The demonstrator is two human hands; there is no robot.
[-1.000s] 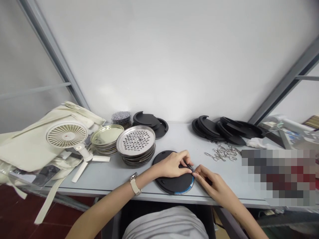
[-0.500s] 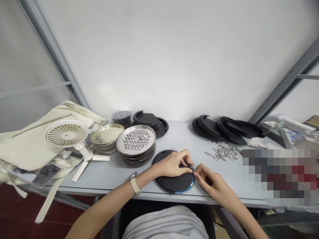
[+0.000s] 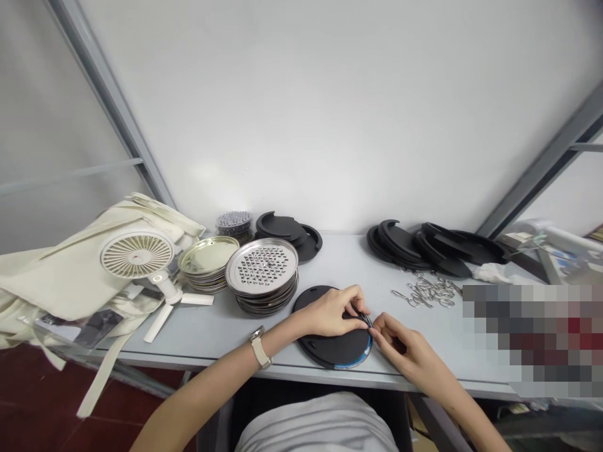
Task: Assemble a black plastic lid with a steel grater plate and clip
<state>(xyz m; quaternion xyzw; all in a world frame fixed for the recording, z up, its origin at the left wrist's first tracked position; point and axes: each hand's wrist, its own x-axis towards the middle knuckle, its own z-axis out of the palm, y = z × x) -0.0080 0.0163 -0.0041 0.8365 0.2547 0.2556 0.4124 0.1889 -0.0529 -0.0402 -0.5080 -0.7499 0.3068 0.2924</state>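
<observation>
On the table's near edge lies a black round disc [image 3: 330,351], flat, with a blue strip along its lower right rim. My left hand [image 3: 335,312] rests over it, thumb and fingers pinched round a small metal wire piece [image 3: 366,321] at the disc's right edge. From the right, my right hand [image 3: 400,342] meets it, thumb and forefinger closed at the wire piece's end. Fingers cover much of that piece, so its full shape is hidden. Several similar looped metal wire pieces [image 3: 428,290] lie loose beyond my right hand.
Stacked round grater plates [image 3: 262,267] stand left of the disc, beside gold-rimmed round plates [image 3: 208,257] and a white fan [image 3: 137,255]. Black round trays [image 3: 398,242] lie at the back, with more black trays [image 3: 282,227] farther left. Cream fabric [image 3: 70,257] covers the left end.
The view has shifted slightly, so everything sits a little farther right. Both hands keep their pinch at the disc's edge, with hardly any movement.
</observation>
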